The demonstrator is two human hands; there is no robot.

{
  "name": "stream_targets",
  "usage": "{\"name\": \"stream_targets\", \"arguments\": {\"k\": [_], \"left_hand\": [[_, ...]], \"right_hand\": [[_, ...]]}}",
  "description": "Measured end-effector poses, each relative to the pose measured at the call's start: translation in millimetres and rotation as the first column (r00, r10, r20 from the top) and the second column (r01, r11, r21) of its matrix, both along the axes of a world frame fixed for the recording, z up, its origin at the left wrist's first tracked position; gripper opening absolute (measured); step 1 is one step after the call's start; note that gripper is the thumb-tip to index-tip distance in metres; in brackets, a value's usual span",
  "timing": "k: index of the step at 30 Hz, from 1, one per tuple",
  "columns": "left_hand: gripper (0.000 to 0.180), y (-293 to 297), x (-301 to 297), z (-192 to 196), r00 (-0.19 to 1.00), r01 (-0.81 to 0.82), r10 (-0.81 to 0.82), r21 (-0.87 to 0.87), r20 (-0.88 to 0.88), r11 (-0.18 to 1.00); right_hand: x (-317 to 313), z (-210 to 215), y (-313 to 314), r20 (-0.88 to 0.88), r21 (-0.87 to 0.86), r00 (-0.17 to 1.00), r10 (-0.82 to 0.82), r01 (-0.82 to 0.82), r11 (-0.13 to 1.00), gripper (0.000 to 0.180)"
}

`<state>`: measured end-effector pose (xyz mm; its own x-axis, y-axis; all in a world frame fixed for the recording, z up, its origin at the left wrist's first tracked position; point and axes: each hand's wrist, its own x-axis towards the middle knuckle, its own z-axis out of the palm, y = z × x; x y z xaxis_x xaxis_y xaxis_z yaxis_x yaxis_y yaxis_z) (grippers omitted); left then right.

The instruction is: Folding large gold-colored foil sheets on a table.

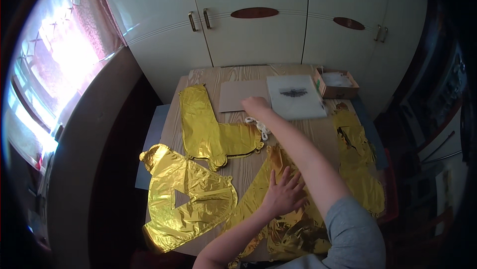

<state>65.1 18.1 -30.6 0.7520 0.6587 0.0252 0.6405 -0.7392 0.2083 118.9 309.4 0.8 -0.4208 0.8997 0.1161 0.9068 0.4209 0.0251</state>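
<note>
My left hand lies with spread fingers on a crumpled gold foil balloon at the table's near edge. My right hand reaches across to the far middle, its fingers curled at the front edge of a flat brown cardboard sheet. What those fingers hold, if anything, is hidden. Just below that hand lies a small tangle of white ribbon. To the left are a flat L-shaped gold foil balloon and a rounded one with a triangular hole.
A translucent white plastic sleeve with a dark printed patch lies beside the cardboard. At the far right corner stands a small cardboard box with white contents. Another gold foil balloon lies along the right edge. Cream cabinets rise behind the wooden table.
</note>
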Motion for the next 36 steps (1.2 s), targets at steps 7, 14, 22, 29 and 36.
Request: {"name": "stream_targets", "arguments": {"k": [7, 14, 22, 29, 36], "left_hand": [[0.068, -4, 1, -4, 0.998, -0.014, 0.009, 0.074, 0.064, 0.997], [0.068, -4, 7, -1, 1.0, 0.0, -0.002, 0.08, 0.027, 0.997], [0.067, -3, 2, 9, 0.992, -0.01, -0.005, 0.117, 0.123, 0.993], [0.065, -11, 1, 0, 0.997, 0.054, -0.055, 0.011, 0.058, 0.998], [0.062, -10, 0, 1, 0.993, 0.054, -0.054, 0.0, 0.103, 0.999]], "right_hand": [[119, 6, -51, -0.06, 0.038, 0.986, 0.158, -0.156, 0.987, 0.049], [178, -35, -57, -0.069, -0.091, 0.997, 0.023, -0.029, 0.995, 0.056], [110, -9, -14, -0.153, 0.073, 0.979, 0.132, -0.122, 0.99, 0.045], [48, 1, 29, 0.095, -0.184, 0.995, 0.039, -0.021, 0.983, 0.037], [47, 5, 33, 0.285, -0.14, 0.915, 0.284, -0.254, 0.957, 0.026]]}}
